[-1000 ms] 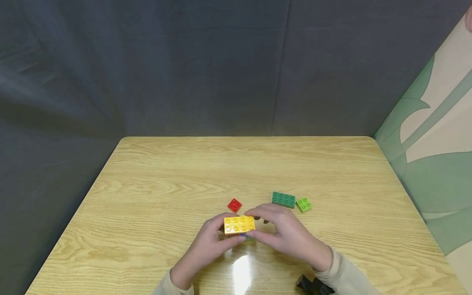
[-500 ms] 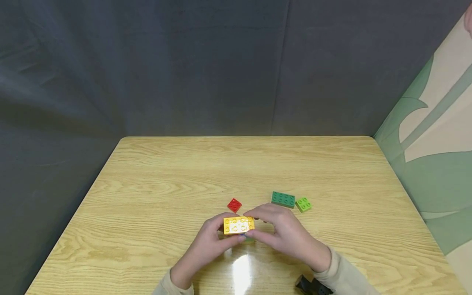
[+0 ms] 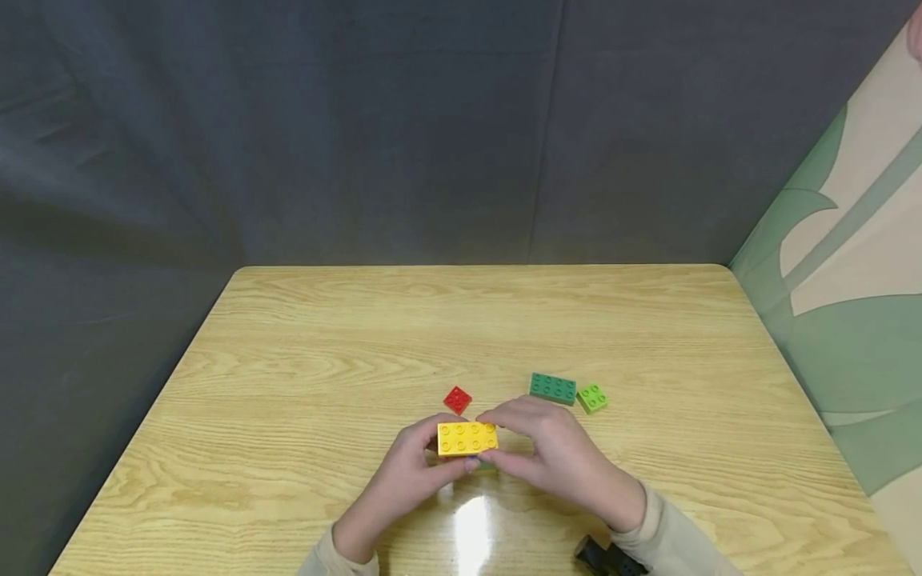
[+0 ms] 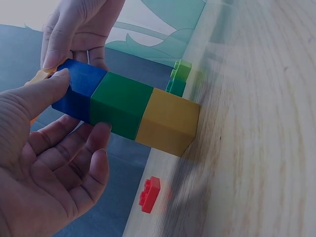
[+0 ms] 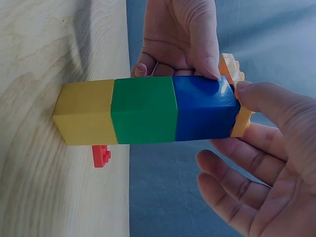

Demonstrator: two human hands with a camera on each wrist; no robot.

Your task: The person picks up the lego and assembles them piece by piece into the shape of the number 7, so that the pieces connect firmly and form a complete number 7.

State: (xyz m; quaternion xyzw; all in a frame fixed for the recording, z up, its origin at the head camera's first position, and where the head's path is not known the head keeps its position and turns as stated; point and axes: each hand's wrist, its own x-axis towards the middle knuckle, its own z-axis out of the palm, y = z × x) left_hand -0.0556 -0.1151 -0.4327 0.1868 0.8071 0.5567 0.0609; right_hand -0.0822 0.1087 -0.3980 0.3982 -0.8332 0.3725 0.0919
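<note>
A tower of bricks stands upright on the wooden table, with a yellow brick (image 5: 85, 116) at its foot, a green brick (image 5: 144, 111) above it and a blue brick (image 5: 202, 108) higher up. On top sits a thin yellow building plate (image 3: 467, 438) with two rows of studs, jutting past the blue brick at one side. My left hand (image 3: 414, 460) grips the blue brick, its thumb pressed on the side face. Thumb and fingers of my right hand (image 3: 555, 448) pinch the yellow plate at its right end. From above, the plate hides most of the tower.
Beyond the hands lies a small red brick (image 3: 458, 400). A dark green brick (image 3: 553, 388) and a lime green brick (image 3: 593, 398) lie side by side past the right hand. Near the right sleeve is a black object (image 3: 608, 558) at the front. Dark cloth (image 3: 403, 144) hangs behind the table.
Both hands keep their places on the tower. Glare that covered the yellow plate's studs half a second ago has faded, and the plate's angle differs very slightly.
</note>
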